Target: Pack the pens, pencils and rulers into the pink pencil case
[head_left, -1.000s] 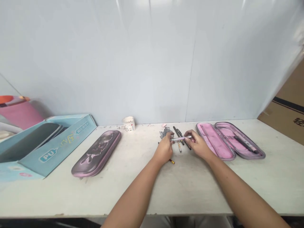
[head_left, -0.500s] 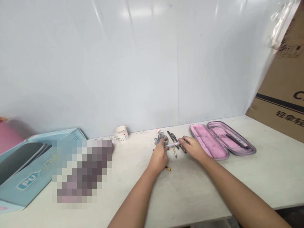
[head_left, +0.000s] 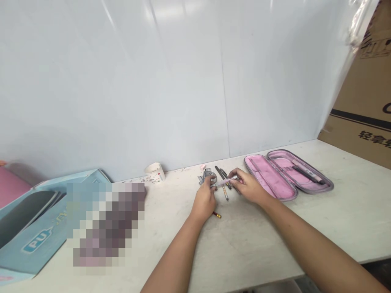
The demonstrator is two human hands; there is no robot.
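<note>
While the left hand (head_left: 203,199) and right hand (head_left: 249,188) pinch the pen (head_left: 224,182), its long axis runs crosswise, rising slightly rightward. The open case (head_left: 292,197) sits just beside the right hand, near the table's (head_left: 244,244) far edge.

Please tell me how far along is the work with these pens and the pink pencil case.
Done: a dark pen already lies in the open pink pencil case. In hand: the left hand and right hand hold a pale pen between them. Left: several pens, a pencil and grey metal pieces lie outside the case on the table.
</note>
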